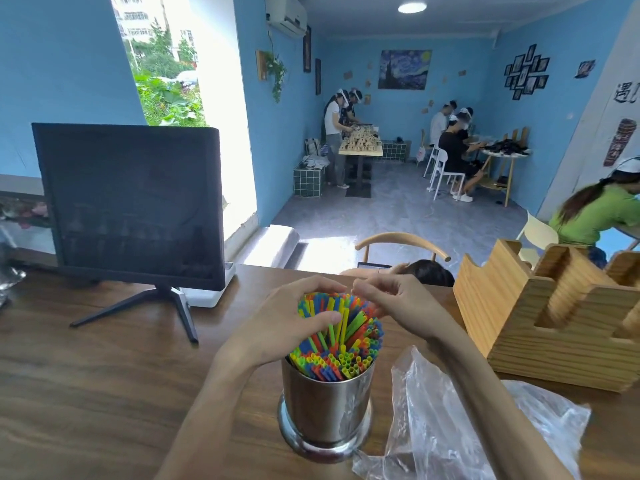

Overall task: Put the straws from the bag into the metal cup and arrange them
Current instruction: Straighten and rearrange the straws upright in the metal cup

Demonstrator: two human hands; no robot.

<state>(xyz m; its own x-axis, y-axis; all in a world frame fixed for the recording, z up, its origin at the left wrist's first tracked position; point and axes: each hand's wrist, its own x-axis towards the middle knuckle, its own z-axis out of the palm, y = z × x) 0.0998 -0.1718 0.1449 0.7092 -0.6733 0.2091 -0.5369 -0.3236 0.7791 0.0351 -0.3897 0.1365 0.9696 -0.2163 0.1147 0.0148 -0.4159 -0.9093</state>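
A shiny metal cup point(325, 410) stands on the wooden table point(104, 393) near its front edge, packed with many coloured straws point(343, 344) that lean away from me. My left hand point(287, 327) curls round the left side of the straw tops, thumb lying across them. My right hand point(398, 303) cups the right side of the bundle, its fingertips meeting near the far top of the straws. A clear plastic bag point(450, 424) lies crumpled on the table right of the cup, partly under my right forearm; I see no straws in it.
A dark monitor point(131, 206) on a stand sits at the back left. A wooden compartment holder point(554, 327) stands at the right. Behind the table are a wooden chair point(401, 244) and seated people farther off in the room.
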